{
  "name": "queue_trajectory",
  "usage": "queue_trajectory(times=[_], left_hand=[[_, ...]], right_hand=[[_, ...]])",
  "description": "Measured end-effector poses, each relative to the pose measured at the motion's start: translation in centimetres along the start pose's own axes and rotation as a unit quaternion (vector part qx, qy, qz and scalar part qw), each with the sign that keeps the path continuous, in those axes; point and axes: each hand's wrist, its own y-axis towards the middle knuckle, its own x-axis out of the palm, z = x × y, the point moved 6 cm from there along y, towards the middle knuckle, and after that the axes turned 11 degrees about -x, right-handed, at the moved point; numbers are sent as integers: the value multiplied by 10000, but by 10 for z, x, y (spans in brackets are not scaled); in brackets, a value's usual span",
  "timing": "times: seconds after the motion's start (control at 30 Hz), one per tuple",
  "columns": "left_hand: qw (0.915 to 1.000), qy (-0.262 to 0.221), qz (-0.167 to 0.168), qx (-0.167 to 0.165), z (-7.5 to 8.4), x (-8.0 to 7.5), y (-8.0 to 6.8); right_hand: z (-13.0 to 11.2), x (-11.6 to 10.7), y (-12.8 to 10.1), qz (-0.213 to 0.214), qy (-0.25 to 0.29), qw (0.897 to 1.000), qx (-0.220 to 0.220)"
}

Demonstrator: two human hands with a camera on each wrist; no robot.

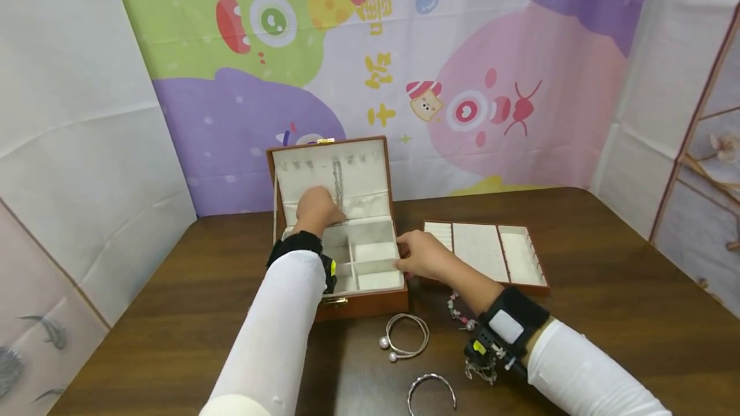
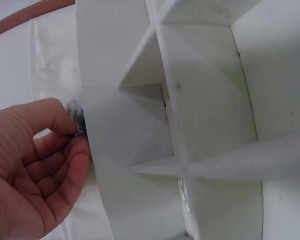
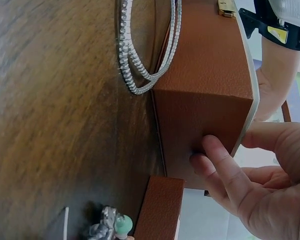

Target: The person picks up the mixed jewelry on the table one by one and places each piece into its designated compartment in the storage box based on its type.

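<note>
A brown leather jewelry box (image 1: 372, 303) stands with its lid raised, showing pale divided compartments. On the lid's cream lining, a silver chain necklace (image 1: 338, 175) hangs from the hooks. My left hand (image 1: 317, 207) is low against the lid, and in the left wrist view its thumb and index finger pinch a silvery bunch of the necklace (image 2: 76, 116) beside the lining pocket. My right hand (image 1: 424, 254) grips the box's right wall. The right wrist view shows fingertips (image 3: 215, 147) against the leather side and another finger over the pale rim.
A lift-out tray (image 1: 480, 252) with ring rolls and sections lies right of the box. In front are a coiled pearl-ended bracelet (image 1: 426, 334) and an open silver bangle (image 1: 430, 376). A beaded bracelet (image 1: 453, 307) and a silver chain (image 1: 485, 372) lie by my right forearm.
</note>
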Motion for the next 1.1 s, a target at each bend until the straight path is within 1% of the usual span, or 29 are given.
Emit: queue_trajectory(times=[0.1,0.2,0.33,0.43,0.5,0.57,0.67,0.77,0.9,1.03,1.1], left_hand=[[9999,-112,3,-2,-5,-1,2],[9999,-110,-69,67,-5,-5,2],[9996,8,-112,261,-1,-14,-2],[9992,0,-45,394,2,-20,-6],[9986,-100,-20,513,4,-22,-8],[9977,-256,-48,619,7,-22,-8],[9966,-346,-222,720,11,-16,-7],[9969,-321,-428,584,12,-7,-4],[9982,-253,-437,335,11,0,-3],[9997,85,-86,234,13,2,-4],[9996,225,48,182,13,2,-2]], right_hand=[[1,1,0,37,147,9999,10],[2,1,0,46,80,10000,31],[2,-2,0,-148,-490,9987,-13],[-1,-5,1,-377,-973,9945,-97],[-2,-7,2,-534,-1205,9912,-144],[-4,-8,3,-635,-1355,9886,-144],[-6,-9,4,-747,-1535,9851,-223],[-8,-8,5,-732,-1576,9843,-299],[-11,-5,5,-698,-1574,9847,-286],[-13,-5,6,-695,-1611,9840,-297],[-14,-5,7,-697,-1628,9837,-326]])
